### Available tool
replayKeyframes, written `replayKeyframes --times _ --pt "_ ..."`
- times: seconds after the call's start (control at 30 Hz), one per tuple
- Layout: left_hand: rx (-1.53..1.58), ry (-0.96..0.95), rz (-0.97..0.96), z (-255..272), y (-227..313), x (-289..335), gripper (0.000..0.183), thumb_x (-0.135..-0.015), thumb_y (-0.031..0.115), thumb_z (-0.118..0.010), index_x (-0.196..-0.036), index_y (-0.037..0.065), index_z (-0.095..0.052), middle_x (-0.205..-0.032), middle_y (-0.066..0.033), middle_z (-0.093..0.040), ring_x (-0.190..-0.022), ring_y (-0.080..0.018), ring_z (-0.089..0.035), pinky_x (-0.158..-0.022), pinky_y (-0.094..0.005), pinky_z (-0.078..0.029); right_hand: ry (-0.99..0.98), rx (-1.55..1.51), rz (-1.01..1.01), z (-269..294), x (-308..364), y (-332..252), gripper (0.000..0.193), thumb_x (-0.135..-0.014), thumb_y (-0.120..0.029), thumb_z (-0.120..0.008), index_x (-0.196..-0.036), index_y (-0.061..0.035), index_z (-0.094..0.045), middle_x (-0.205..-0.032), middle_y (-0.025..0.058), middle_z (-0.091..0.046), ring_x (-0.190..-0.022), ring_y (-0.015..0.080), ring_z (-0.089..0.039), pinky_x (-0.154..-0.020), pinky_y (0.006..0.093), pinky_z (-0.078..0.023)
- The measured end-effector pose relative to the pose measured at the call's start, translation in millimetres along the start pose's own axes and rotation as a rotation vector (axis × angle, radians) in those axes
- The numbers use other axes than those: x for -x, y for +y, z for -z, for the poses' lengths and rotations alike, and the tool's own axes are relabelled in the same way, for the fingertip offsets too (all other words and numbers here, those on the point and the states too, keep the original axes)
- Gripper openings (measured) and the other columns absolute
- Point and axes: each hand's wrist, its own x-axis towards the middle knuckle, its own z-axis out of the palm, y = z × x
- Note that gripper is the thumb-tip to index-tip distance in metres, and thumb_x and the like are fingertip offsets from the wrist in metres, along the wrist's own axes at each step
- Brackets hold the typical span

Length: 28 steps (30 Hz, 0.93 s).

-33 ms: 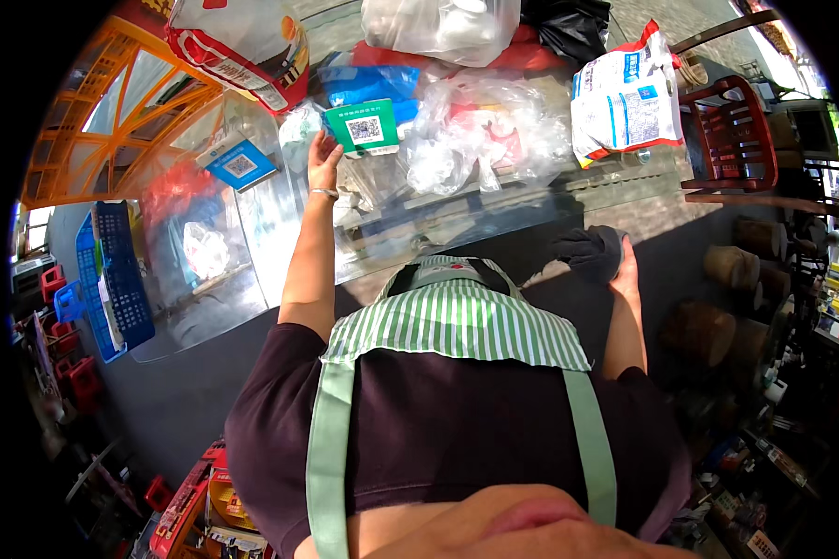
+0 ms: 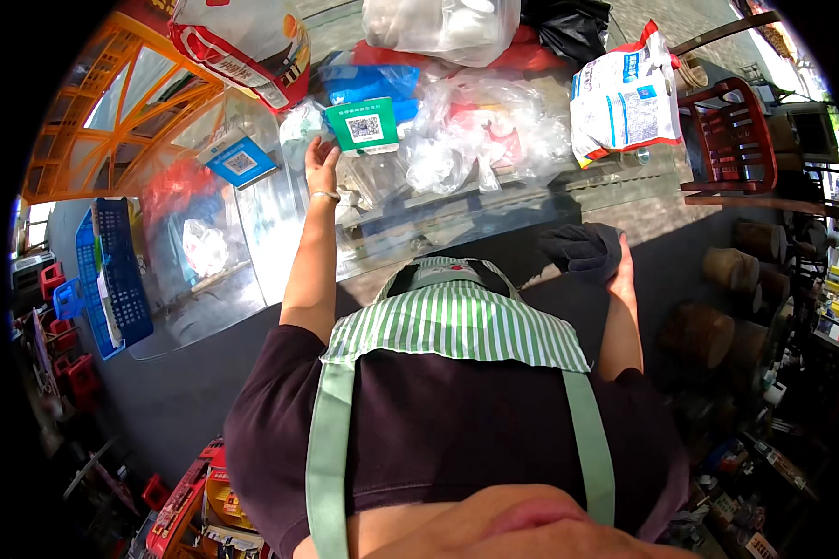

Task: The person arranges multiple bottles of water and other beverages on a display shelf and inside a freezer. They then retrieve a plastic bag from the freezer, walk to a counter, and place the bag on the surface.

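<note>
My left hand (image 2: pixel 322 168) is stretched forward over the glass counter top (image 2: pixel 466 216), its fingers apart and nothing visible in them. Its fingertips are at the left edge of a green card sign (image 2: pixel 362 125) with a square code; whether they touch it I cannot make out. To the right, near the counter's front edge, my right hand (image 2: pixel 622 268) is closed on a bunched dark grey cloth (image 2: pixel 580 250). The cloth hangs partly over the hand's inner side and hides some fingers.
Clear plastic bags (image 2: pixel 489 130) lie heaped right of the green sign. A blue code sign (image 2: pixel 240 162) stands left. Large printed bags (image 2: pixel 626 98) are at the back, with an orange crate (image 2: pixel 84 102) far left, a blue basket (image 2: pixel 126 289) below it, and a red basket (image 2: pixel 732 135) right.
My left hand has drawn back very slightly from the green sign. My right hand and the cloth have shifted a little to the left.
</note>
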Motion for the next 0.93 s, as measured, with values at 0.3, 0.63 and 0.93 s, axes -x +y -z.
replayKeyframes --times 0.3,0.63,0.93 --pt "0.268 -0.678 0.51 -97 61 255 0.065 -0.091 0.035 -0.065 -0.143 0.008 -0.037 -0.134 -0.0088 -0.052 -0.113 -0.0223 -0.057 -0.095 -0.0393 -0.047 -0.705 0.345 -0.25 -193 39 138 0.066 -0.089 -0.015 -0.063 -0.146 -0.0028 -0.031 -0.134 0.0084 -0.049 -0.123 0.0201 -0.048 -0.1 0.0327 -0.041" --pt "-0.629 -0.197 -0.004 38 125 191 0.063 -0.085 0.041 -0.068 -0.135 0.009 -0.048 -0.115 -0.0185 -0.064 -0.106 -0.0304 -0.061 -0.097 -0.038 -0.044 -0.431 0.502 -0.376 -84 73 194 0.052 -0.098 -0.022 -0.054 -0.145 -0.0132 -0.034 -0.123 0.0116 -0.061 -0.102 0.0197 -0.062 -0.084 0.032 -0.05" --pt "-1.554 -0.423 0.162 26 51 89 0.088 -0.074 0.07 -0.063 -0.149 0.039 -0.029 -0.159 -0.0152 -0.013 -0.146 -0.038 -0.006 -0.109 -0.0693 -0.007 0.03 0.472 -0.319 -10 85 164 0.042 -0.093 -0.025 -0.059 -0.131 -0.0121 -0.047 -0.105 0.0053 -0.063 -0.086 0.0143 -0.061 -0.074 0.0326 -0.05"
